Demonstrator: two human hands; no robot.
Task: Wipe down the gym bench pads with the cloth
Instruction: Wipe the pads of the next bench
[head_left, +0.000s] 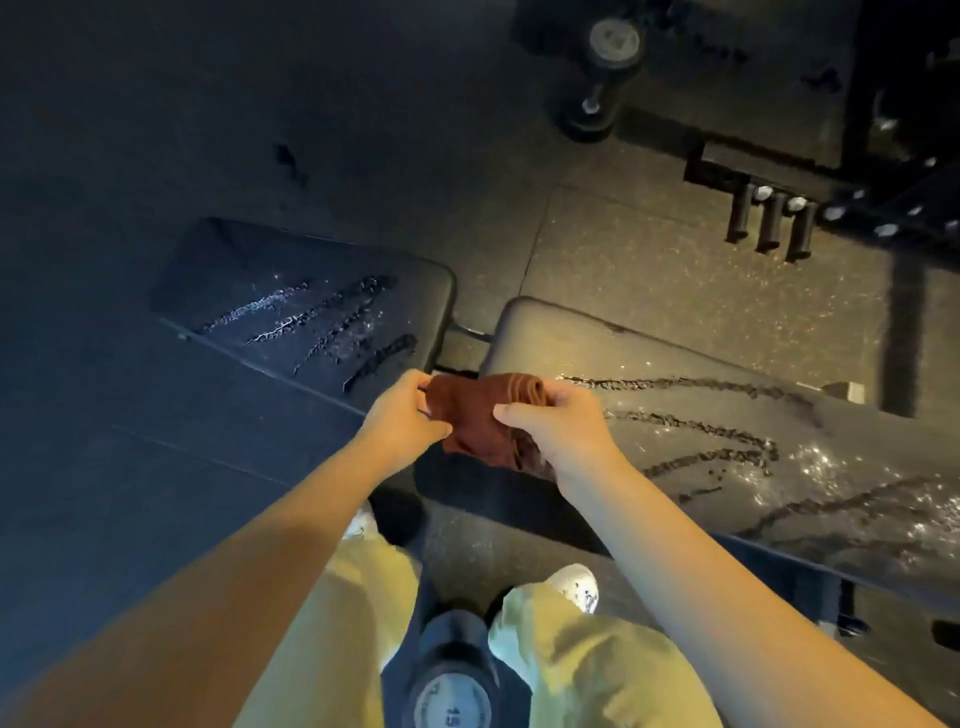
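Left hand (402, 415), right hand (563, 434), fingers of both grasping cloth (480, 418), wet-streaked bench pads (701, 447), dumbbell (452, 696) marked 15

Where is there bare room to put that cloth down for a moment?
Bare floor lies between the right pad, the far dumbbell and the rack pegs; more lies left of the left pad. Both pads are streaked wet. Crowded: near the shoes, where another dumbbell stands, and at the gap where the left hand and right hand grip the cloth.

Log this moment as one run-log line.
phase: cloth held, not on pads | left hand: grips cloth | right hand: grips cloth | short pad: wet streaks | long pad: wet streaks
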